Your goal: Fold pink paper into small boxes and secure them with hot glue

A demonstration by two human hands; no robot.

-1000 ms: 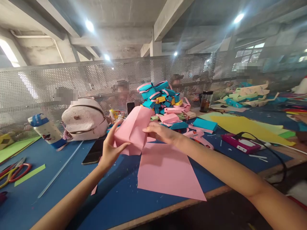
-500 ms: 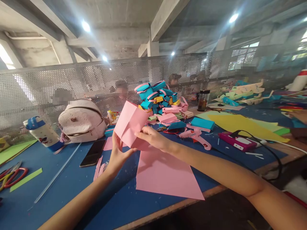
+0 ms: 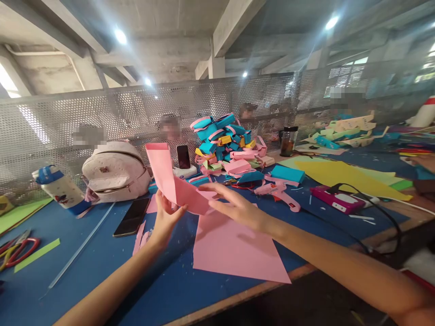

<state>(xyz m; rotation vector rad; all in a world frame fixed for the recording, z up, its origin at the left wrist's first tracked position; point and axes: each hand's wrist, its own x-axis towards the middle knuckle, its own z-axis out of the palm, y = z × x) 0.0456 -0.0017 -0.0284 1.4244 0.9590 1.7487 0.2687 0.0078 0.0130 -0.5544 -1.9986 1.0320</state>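
Note:
A folded piece of pink paper (image 3: 165, 174) is held up above the table, with one panel standing upright and another reaching to the right. My left hand (image 3: 166, 219) grips its lower edge, thumb in front and the other fingers partly hidden behind. At the right end, my right hand (image 3: 239, 208) has the paper between its thumb and fingers. Below both hands, a flat pink sheet (image 3: 238, 246) lies near the table's front edge. Pink paper strips (image 3: 139, 237) and a black phone (image 3: 132, 218) lie left of my left hand.
Behind the paper rises a heap of folded coloured paper pieces (image 3: 224, 140). A pink glue gun (image 3: 278, 194) and a magenta power strip (image 3: 336, 200) with cables lie right. A backpack (image 3: 115, 174), bottle (image 3: 63, 190), ruler (image 3: 81, 244) and scissors (image 3: 22, 251) are left.
The folded pink paper has turned and opened out, its upright panel swinging left. My right hand has moved slightly right. A small phone on a white stand behind it now shows.

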